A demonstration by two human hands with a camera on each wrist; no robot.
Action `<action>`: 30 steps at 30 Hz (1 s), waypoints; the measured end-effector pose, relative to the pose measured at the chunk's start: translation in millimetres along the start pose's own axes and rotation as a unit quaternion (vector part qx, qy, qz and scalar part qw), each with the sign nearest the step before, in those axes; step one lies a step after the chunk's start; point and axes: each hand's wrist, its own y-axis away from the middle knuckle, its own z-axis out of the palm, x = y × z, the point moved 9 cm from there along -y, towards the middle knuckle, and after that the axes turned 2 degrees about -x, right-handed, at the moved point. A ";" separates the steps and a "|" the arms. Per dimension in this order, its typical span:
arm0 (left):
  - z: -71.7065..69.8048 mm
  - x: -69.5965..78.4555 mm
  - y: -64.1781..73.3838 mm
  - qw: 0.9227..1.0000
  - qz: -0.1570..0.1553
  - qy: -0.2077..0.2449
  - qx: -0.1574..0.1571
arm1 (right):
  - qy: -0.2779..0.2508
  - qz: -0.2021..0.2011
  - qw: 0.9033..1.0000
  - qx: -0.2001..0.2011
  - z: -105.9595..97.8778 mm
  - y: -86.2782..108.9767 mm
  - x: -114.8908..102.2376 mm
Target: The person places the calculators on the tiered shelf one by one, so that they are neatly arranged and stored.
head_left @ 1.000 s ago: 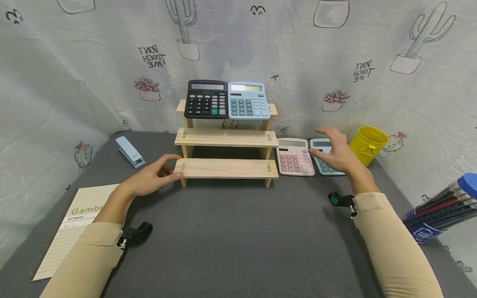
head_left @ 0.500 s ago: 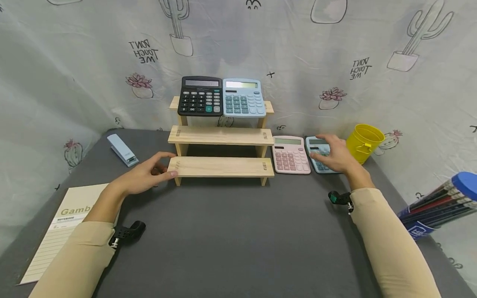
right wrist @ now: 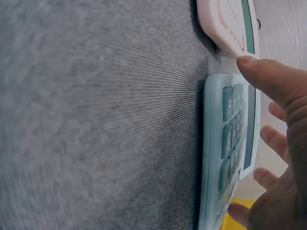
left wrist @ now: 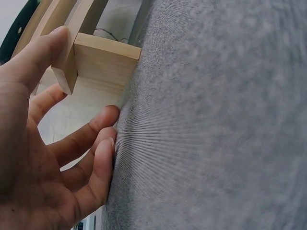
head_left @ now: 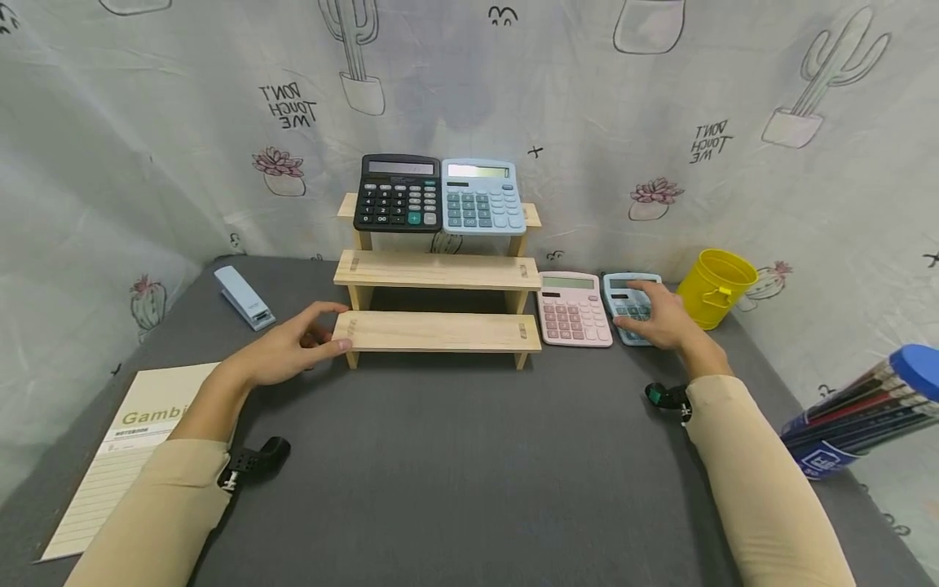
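Note:
My left hand (head_left: 282, 349) is at the left end of the lowest plank of a three-tier wooden shelf stand (head_left: 440, 332). Thumb and index finger pinch that plank's end in the left wrist view, the other fingers resting low near the cloth. On the right, my right hand (head_left: 663, 319) is spread over a light blue calculator (right wrist: 235, 143) lying on the table. Its thumb (right wrist: 268, 76) hovers by the calculator's left edge, near a pink calculator (head_left: 574, 310). Whether its fingertips touch the blue one, I cannot tell. A black calculator (head_left: 398, 194) and another light blue calculator (head_left: 481, 197) lean on the top tier.
A yellow bucket (head_left: 715, 285) stands just behind my right hand. Far right is a tub of pencils (head_left: 854, 416) with a blue lid. At left lie a pale stapler (head_left: 244, 297) and a notebook (head_left: 132, 456) under my left forearm. A printed curtain (head_left: 455, 81) closes off the back.
My right hand has lowered from above toward the light blue calculator. My left hand stays at the plank's end. The head view has shifted slightly.

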 end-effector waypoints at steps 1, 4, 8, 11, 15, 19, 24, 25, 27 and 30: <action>0.3 0.2 0.5 1.000 0.002 0.003 0.001 | -0.001 0.007 1.000 -0.003 1.2 -0.3 1.7; 0.0 0.3 1.3 1.000 0.004 0.004 0.006 | 0.000 0.025 1.000 -0.013 3.8 -1.4 6.0; -1.0 -0.3 1.5 1.000 0.004 0.004 0.009 | 0.003 0.036 0.999 -0.028 5.3 -3.0 8.2; -2.3 -0.3 1.2 1.000 0.004 0.002 0.010 | 0.004 0.041 0.999 -0.033 5.1 -4.0 8.8; -3.6 -0.6 0.0 1.000 0.004 -0.004 0.010 | 0.011 0.043 0.998 -0.036 5.5 -6.1 9.5; -4.4 -0.1 0.5 1.000 0.002 -0.014 0.013 | 0.016 0.034 0.998 -0.042 6.4 -9.0 10.1; -4.5 0.7 2.1 1.000 0.004 -0.006 0.013 | 0.022 0.033 0.998 -0.056 8.5 -10.4 11.5; -4.1 0.3 2.4 1.000 0.002 -0.004 0.013 | 0.024 0.035 0.997 -0.059 9.8 -10.2 12.3; -3.4 -0.4 2.5 1.000 0.001 -0.006 0.013 | 0.027 0.038 0.997 -0.064 12.3 -9.6 13.7; -1.6 -1.2 2.4 1.000 -0.001 -0.008 0.013 | 0.026 0.037 0.997 -0.060 14.5 -7.9 15.0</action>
